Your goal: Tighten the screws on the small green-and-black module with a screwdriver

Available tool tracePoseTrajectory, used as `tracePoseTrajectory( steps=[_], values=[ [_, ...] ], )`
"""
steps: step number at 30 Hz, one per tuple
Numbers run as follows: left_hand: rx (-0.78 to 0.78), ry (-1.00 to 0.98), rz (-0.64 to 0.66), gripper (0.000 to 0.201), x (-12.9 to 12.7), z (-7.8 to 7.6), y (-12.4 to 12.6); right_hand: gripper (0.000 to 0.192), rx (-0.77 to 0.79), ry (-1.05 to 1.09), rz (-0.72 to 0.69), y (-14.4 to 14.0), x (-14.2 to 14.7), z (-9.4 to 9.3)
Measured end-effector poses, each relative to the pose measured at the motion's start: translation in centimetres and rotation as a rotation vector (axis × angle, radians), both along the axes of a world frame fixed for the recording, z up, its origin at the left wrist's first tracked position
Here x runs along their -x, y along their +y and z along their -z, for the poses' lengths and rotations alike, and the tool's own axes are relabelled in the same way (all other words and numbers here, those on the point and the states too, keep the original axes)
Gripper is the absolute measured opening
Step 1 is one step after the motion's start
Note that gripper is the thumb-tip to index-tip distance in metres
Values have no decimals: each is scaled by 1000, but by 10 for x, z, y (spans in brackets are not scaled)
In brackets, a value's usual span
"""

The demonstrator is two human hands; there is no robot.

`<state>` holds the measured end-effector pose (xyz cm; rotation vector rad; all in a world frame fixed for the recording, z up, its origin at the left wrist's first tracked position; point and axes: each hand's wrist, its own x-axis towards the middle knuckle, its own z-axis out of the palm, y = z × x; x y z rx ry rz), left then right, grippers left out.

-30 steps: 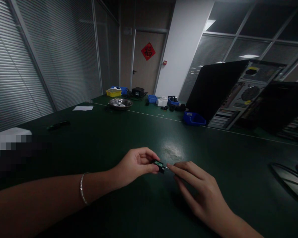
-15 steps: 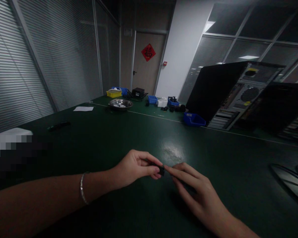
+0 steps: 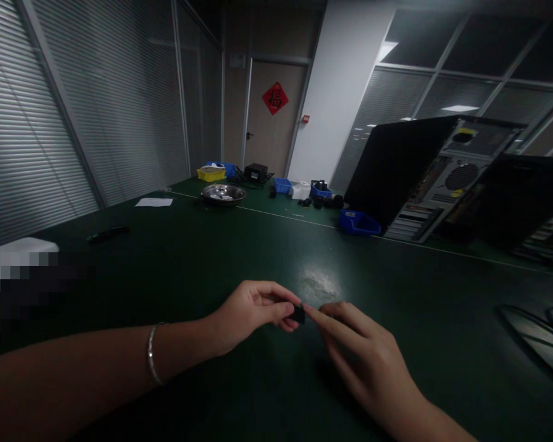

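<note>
The person's left hand [image 3: 249, 313] pinches a small black part [image 3: 298, 314] between thumb and fingertips, holding it just above the dark green bench [image 3: 239, 245], near the bench's near edge and roughly midway along it. The right hand [image 3: 364, 359] comes in from the right with its index finger stretched out, the fingertip touching the part's right end; its other fingers are loosely curled and hold nothing that shows. The room is dim and the part is mostly covered by the fingers, so what it is cannot be told, nor whether the right fingertip presses or only rests.

To do this well, the left pinch looks best kept firm and low, the wrist with the bracelet [image 3: 152, 362] resting close to the bench so the part does not wobble. The right fingertip would probably work best pushing straight along the part's length toward the left thumb, not across it, since a sideways push on so small a piece could twist it out of the pinch. Slow, light pressure seems wise in this light, where feel has to do what sight cannot.

Farther off, a steel bowl [image 3: 223, 193] sits toward the far left corner with a yellow bin [image 3: 211, 174] behind it; a blue bin [image 3: 359, 221] lies just beside an open computer case [image 3: 435, 175] at the far right. A sheet of paper [image 3: 153, 202] and a dark tool [image 3: 108, 232] lie near the left edge, well apart from the hands.
</note>
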<state>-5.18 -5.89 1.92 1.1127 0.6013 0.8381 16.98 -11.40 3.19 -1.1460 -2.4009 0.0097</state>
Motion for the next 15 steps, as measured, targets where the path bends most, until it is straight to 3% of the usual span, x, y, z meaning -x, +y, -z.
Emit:
tracePoseTrajectory(
  steps=[8,15],
  values=[
    [127,-51,-116,26,1,-7,1,42,188,188,31,0,4,-4],
    [140,-11,-18,24,0,-4,1,41,298,242,-80,-2,10,-5]
  ],
)
